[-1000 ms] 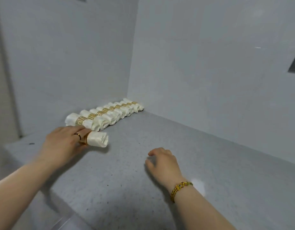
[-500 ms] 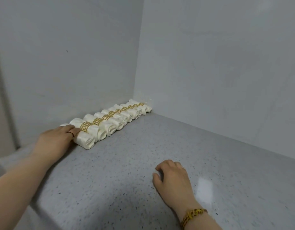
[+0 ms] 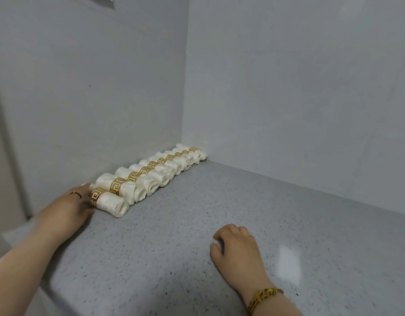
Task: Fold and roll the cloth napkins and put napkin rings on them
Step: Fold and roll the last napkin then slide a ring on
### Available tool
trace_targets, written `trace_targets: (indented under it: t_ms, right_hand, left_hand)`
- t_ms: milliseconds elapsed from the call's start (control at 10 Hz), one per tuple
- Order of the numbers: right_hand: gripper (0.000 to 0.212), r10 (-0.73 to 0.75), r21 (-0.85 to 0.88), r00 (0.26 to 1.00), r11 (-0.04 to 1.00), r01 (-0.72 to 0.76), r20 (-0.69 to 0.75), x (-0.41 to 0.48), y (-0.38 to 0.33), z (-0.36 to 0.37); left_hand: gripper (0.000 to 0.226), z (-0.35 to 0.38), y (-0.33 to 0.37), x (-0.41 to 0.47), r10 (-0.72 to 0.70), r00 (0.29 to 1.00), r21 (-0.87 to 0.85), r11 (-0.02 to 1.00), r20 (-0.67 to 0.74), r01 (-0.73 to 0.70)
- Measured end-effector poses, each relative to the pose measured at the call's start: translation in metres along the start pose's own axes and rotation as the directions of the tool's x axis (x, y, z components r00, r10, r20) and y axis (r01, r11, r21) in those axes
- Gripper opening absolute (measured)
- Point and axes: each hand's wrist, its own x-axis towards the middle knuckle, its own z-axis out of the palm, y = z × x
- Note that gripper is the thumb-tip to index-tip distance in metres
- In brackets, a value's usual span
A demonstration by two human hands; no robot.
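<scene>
The left hand's (image 3: 64, 207) straight fingers (image 3: 80, 191) press the nearest napkin (image 3: 113, 205), last in the row (image 3: 156, 171) on the tabletop (image 3: 197, 224), where a hard shove could shift its ring (image 3: 95, 197) or loosen the roll, while the right hand (image 3: 238, 249) rests loosely curled, empty.

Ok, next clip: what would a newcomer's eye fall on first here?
A row of cream rolled napkins, each in a gold ring, lines the left wall into the corner of the grey counter. The left hand touches the nearest napkin. The right hand rests loosely curled on the counter.
</scene>
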Motion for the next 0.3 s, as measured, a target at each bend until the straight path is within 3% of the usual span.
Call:
trace_targets:
  t_ms: [200, 300]
  right_hand:
    - [0.033, 0.015, 0.066, 1.000, 0.998, -0.013, -0.022, -0.004, -0.002, -0.006]
    - [0.033, 0.021, 0.104, 1.000, 0.994, -0.021, 0.005, -0.006, -0.001, -0.007]
  left_hand:
    - [0.066, -0.001, 0.013, -0.017, -0.199, 0.979, -0.016, 0.980, -0.045, 0.199]
    - [0.052, 0.008, 0.040, -0.033, -0.159, 0.983, 0.018, 0.987, -0.094, 0.161]
